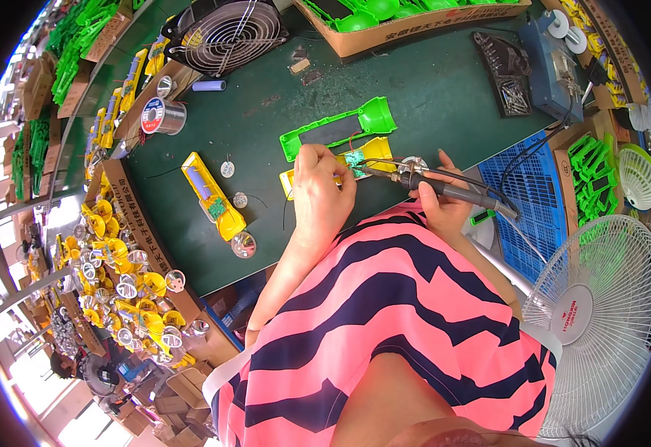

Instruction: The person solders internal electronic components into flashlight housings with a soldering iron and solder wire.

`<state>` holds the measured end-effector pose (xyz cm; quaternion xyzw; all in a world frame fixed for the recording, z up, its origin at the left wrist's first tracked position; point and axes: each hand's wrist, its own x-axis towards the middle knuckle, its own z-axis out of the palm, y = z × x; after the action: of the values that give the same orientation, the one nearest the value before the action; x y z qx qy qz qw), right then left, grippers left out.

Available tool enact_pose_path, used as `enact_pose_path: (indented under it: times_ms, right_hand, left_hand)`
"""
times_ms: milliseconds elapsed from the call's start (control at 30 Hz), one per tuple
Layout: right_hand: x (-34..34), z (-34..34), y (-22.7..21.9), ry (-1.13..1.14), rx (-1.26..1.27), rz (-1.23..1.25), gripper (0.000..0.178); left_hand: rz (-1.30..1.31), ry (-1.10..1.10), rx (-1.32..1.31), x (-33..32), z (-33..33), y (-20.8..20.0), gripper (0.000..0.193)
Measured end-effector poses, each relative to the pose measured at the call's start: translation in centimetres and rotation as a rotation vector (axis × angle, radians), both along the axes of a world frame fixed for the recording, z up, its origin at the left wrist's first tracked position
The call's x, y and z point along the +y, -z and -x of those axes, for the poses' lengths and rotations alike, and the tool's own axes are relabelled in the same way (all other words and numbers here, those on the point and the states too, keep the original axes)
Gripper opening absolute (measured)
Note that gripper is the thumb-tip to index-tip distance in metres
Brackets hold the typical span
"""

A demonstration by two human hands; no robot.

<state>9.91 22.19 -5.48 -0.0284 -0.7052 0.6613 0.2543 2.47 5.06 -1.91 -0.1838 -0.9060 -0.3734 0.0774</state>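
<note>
My left hand (321,186) is closed in a pinch over a yellow plastic housing (380,149); what its fingers hold, if anything, is hidden. My right hand (445,208) grips a black soldering iron (456,192), its tip angled left at the small green circuit board (354,159) in that housing. Just beyond lies a green housing (376,116), with a thin red wire near the board. A shiny reflector (413,162) shows partly behind the iron. To the left rests another yellow housing (229,222) with a blue cell and a circuit board, a reflector (243,245) at its near end.
Solder spool (164,116), loose blue cell (208,86) and black fan (229,33) stand at far left. A carton (415,36) of green parts is at the back. Far right are a black screw tray (506,74) and blue machine (553,71); a white fan (594,320) stands near right.
</note>
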Motion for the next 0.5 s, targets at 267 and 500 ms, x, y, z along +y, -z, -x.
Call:
enact_pose_path:
  times_ms: [267,500]
  right_hand:
    - [0.3,-0.1,-0.5,-0.017,0.014,-0.008,0.017]
    - [0.6,-0.1,-0.9,0.038,0.004,0.067,0.017]
  left_hand:
    - [0.035,0.003,0.045,0.2,0.1,0.0,0.01]
    - [0.059,0.007,0.029,0.2,0.1,-0.2,0.01]
